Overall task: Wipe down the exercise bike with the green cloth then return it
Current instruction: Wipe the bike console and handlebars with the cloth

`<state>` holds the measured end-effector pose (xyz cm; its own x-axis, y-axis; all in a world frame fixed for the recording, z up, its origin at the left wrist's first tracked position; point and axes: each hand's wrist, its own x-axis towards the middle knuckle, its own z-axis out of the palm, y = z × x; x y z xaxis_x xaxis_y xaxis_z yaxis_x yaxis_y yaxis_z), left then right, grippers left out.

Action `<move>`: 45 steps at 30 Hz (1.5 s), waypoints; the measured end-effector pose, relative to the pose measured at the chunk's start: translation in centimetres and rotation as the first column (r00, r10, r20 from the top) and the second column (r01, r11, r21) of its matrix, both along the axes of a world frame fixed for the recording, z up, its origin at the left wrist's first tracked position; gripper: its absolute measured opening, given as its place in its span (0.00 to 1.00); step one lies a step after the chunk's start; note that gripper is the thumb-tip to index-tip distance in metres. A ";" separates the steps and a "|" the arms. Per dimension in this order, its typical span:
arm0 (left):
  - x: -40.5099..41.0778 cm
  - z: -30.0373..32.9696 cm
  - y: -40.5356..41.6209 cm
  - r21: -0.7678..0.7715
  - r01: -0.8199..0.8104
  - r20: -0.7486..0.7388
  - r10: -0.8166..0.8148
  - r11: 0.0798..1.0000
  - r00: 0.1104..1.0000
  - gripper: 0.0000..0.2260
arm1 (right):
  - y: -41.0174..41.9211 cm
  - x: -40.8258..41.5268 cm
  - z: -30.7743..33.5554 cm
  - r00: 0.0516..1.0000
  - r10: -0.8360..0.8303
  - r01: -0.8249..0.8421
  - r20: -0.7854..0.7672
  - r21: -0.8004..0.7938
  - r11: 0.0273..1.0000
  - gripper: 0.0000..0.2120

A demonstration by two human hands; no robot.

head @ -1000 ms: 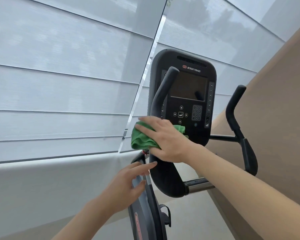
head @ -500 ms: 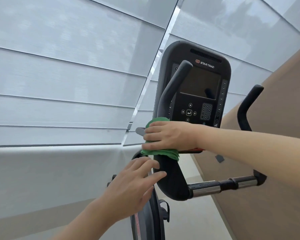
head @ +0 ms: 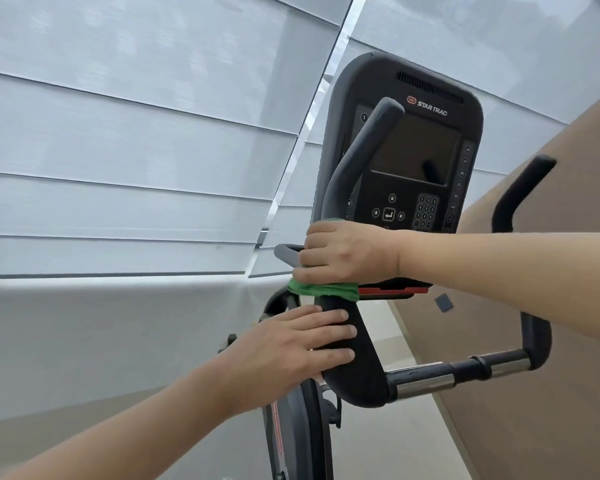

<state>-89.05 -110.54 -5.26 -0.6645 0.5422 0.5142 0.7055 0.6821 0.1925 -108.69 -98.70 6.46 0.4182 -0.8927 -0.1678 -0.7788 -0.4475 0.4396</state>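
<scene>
While the right hand [head: 350, 256] wraps around the near handlebar [head: 352, 188] of the exercise bike [head: 305, 441], its fingers curl over the green cloth [head: 321, 291], clamping it against the black grip. Cloth sits on the handlebar just below the console [head: 400, 147], bunched, its lower edge showing under the hand and a sliver of green above the knuckles. Handlebar rises from there and tilts up across the left side of the console, its rounded tip over the upper left corner of the dark screen [head: 416, 152].

Left hand [head: 291, 348] lies just below the cloth on the same handlebar, at the wide curved part. Fingers straight and together, laid flat across the black padding; not gripping, holding nothing.

Console: black, brand lettering near the top, vent slots above it, keypad and round buttons below the screen. A red strip [head: 394, 290] shows under the console's lower edge, right of the cloth. A grey tab [head: 288, 254] sticks out left of the right hand.

From the bottom of the handlebar curve a chrome and black crossbar [head: 458, 374] runs right to the far handlebar [head: 520, 192], which turns up to the right of the console. Bike frame drops below the left hand.

Pale window blinds [head: 136, 150] fill the area left of and behind the console. Brown wall panel [head: 551, 393] right of it.
</scene>
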 end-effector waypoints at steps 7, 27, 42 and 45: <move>-0.2 -0.5 -0.1 0.082 0.040 0.018 -0.041 0.996 0.999 0.16 | 2.0 0.7 -1.2 0.994 -0.108 0.114 0.036 -0.269 0.956 0.09; -1.0 -1.6 0.4 0.268 0.066 0.020 -0.074 0.961 0.997 0.17 | 1.3 0.9 -1.7 0.982 -0.189 0.181 0.012 -0.361 0.915 0.07; 1.5 2.4 -0.7 0.128 -0.012 0.096 0.000 0.992 0.995 0.21 | 3.4 5.8 2.7 0.639 -0.769 0.710 -0.007 -0.380 0.593 0.34; 1.3 4.5 -2.6 0.163 -0.044 0.080 0.032 0.986 0.996 0.19 | 4.1 6.9 5.3 0.553 -0.804 0.785 0.220 -0.463 0.413 0.37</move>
